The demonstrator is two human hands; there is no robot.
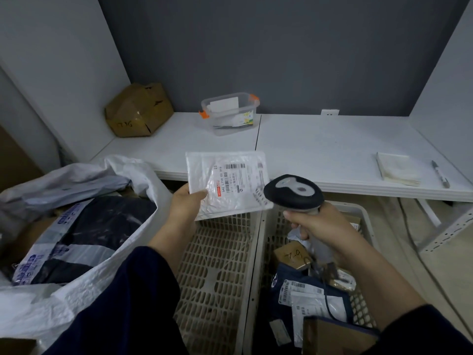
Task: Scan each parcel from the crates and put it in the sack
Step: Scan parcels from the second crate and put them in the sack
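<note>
1. Your left grip (pixel 188 203) pinches the white padded parcel (pixel 227 183) at its 7 o'clock corner, thumb on the label face, above the left crate (pixel 217 265).
2. Your right grip (pixel 325 226) is wrapped round the handle of the scanner (pixel 294 192); its head sits at the parcel's 4 o'clock, just beside it.
3. Right crate (pixel 363 213), at 5 o'clock, holds further parcels (pixel 307 298).
4. Sack (pixel 76 290), at 8 o'clock, lies open.
5. Worktop (pixel 320 149), at 12 o'clock, carries a clear tub (pixel 230 111) and a cardboard box (pixel 138 111).
</note>
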